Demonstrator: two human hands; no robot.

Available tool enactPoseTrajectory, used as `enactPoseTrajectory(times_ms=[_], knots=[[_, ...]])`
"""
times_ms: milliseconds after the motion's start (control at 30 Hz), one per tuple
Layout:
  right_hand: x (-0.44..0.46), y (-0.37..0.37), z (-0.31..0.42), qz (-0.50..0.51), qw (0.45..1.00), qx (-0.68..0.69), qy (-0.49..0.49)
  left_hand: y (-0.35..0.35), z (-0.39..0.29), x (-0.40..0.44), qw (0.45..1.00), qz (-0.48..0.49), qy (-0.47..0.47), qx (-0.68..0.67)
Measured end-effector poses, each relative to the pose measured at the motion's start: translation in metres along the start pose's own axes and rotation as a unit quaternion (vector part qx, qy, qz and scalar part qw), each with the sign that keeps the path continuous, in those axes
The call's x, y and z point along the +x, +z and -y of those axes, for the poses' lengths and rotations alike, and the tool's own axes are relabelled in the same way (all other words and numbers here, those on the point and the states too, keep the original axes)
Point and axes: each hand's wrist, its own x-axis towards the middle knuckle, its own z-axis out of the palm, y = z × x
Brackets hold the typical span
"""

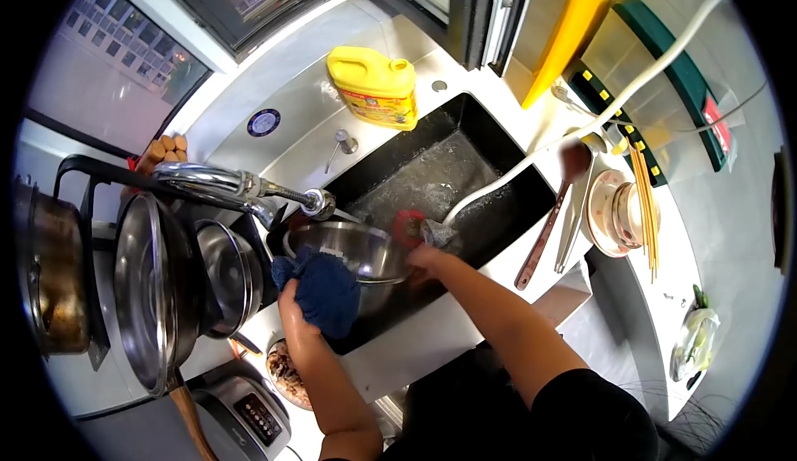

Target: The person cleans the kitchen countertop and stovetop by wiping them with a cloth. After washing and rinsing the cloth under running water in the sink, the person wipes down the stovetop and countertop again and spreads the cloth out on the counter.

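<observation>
Over the left part of the dark sink (531, 219), a shiny steel pot (344, 245) is tilted below the faucet (315, 202). My left hand (290, 299) is closed on a blue cloth (330, 291), which lies against the pot's near left side and hides most of the fingers. At the pot's right rim is my right hand (423, 260), with its fingers closed there. Just beyond that hand are a red mesh item (408, 227) and a clear plastic piece (437, 233). Water stands in the sink, and a white hose (498, 180) runs into it.
A yellow jug (374, 87) stands behind the sink. Pans (149, 295) hang in a rack at the left, above a cooker (241, 415). To the right are a ladle (540, 245), stacked bowls (610, 212) and chopsticks (643, 204). A bowl of food (286, 374) sits at the near left.
</observation>
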Motion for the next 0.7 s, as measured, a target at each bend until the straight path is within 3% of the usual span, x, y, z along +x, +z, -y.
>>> enactPoseTrajectory(times_ms=[100,133,200,300,367,467,567,600,700], knots=[[-0.076,-0.001,0.052,-0.102,0.991,0.074,-0.035,-0.082,0.016,0.028,0.995,0.079,-0.010,-0.068],[-0.108,0.003,0.072,-0.141,0.985,0.081,-0.051,-0.085,0.022,0.031,0.999,0.011,-0.018,-0.034],[-0.076,-0.015,0.061,-0.197,0.966,0.017,-0.165,-0.079,0.046,0.033,0.991,-0.129,-0.036,0.030],[-0.010,-0.044,0.030,-0.285,0.911,-0.052,-0.293,-0.077,0.079,0.045,0.970,-0.222,-0.088,0.037],[-0.001,-0.047,0.023,-0.272,0.908,0.006,-0.320,-0.077,0.097,0.052,0.965,-0.248,-0.082,0.016],[-0.011,-0.044,0.025,-0.388,0.852,-0.134,-0.325,-0.111,0.116,0.073,0.963,-0.268,-0.028,0.014],[0.001,-0.058,0.021,-0.371,0.860,-0.217,-0.274,-0.095,0.103,0.067,0.970,-0.234,-0.035,-0.053],[-0.010,-0.048,0.028,-0.422,0.829,-0.242,-0.275,-0.081,0.094,0.068,0.972,-0.212,-0.050,-0.090],[-0.073,-0.001,0.061,-0.474,0.678,-0.326,-0.458,-0.075,0.096,0.098,0.979,-0.105,-0.031,-0.171]])
